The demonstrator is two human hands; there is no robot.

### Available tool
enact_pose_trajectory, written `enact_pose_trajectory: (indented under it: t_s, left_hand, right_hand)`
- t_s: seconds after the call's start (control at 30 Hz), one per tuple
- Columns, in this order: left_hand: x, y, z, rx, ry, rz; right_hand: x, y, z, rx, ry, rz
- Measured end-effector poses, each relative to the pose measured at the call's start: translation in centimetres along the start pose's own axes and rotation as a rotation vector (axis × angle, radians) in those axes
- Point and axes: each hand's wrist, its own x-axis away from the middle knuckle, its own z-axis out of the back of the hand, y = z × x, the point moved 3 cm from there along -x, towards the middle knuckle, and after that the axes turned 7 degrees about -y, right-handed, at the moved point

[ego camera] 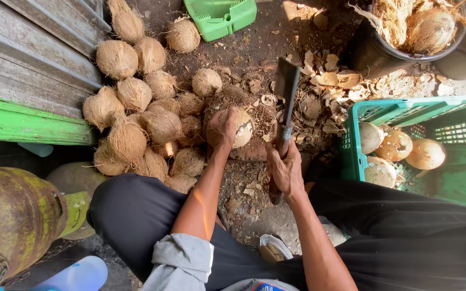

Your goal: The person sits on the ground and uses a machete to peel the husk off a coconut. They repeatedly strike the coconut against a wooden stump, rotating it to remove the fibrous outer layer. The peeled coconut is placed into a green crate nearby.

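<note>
My left hand (221,129) grips a partly husked coconut (242,128) on the dirt ground in front of me. My right hand (285,168) is closed around the handle of a cleaver (286,86), whose broad dark blade points away from me, raised just right of that coconut. A heap of several hairy brown coconuts (136,124) lies to the left of my left hand. Both forearms reach forward between my knees, which are in dark trousers.
A green plastic crate (459,178) at the right holds peeled pale coconuts (395,145). A black bucket (373,54) with husk fibre stands at the back right. Husk chips (330,81) litter the ground. Corrugated metal (33,54), a green ledge (22,124) and another green crate (219,16) are also near.
</note>
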Motion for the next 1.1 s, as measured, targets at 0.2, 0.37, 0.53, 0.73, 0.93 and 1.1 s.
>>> enact_pose_trajectory:
  t_s: [0.2, 0.37, 0.53, 0.73, 0.93, 1.1]
  left_hand:
    - [0.8, 1.4, 1.6, 0.014, -0.023, -0.023]
    - [1.7, 2.0, 1.9, 0.063, -0.029, 0.121]
    - [1.4, 1.7, 1.2, 0.034, -0.021, 0.079]
    - [1.4, 0.6, 0.9, 0.029, 0.014, -0.007]
    - [0.9, -0.2, -0.2, 0.049, 0.065, -0.054]
    - [1.4, 0.6, 0.4, -0.306, 0.059, -0.381]
  right_hand:
    - [-0.6, 0.6, -2.6, 0.351, -0.169, -0.230]
    - [-0.4, 1.1, -1.4, -0.149, -0.056, 0.009]
    - [-1.2, 1.6, -1.9, -0.063, -0.073, 0.006]
    - [-0.3, 2.3, -1.8, 0.236, -0.062, -0.083]
    - [-1.3, 2.7, -2.0, -0.086, -0.089, -0.282]
    - [-1.3, 2.1, -1.7, 0.295, -0.089, -0.016]
